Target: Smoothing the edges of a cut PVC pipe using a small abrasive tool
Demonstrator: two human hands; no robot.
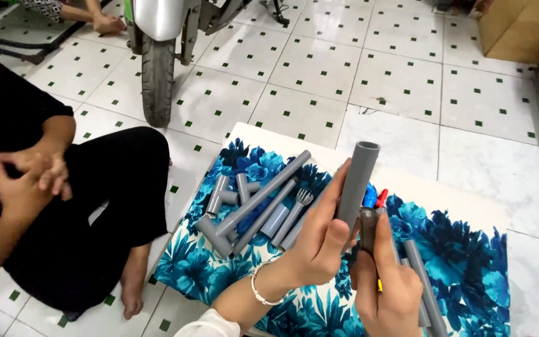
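My left hand [322,234] grips a short grey plastic pipe [357,178] and holds it upright above a blue floral cloth [463,249]. My right hand [388,281] is wrapped around a dark tool [369,228] pressed against the pipe's lower end; what kind of tool it is I cannot tell. A bracelet sits on my left wrist. A pile of grey pipes and elbow fittings [254,209] lies on the cloth to the left of my hands.
Another person in black sits cross-legged at the left, hands [29,171] together. A scooter's front wheel [157,75] stands on the tiled floor behind the cloth. A cardboard box [522,28] is at the top right. Blue and red items [374,196] lie behind the pipe.
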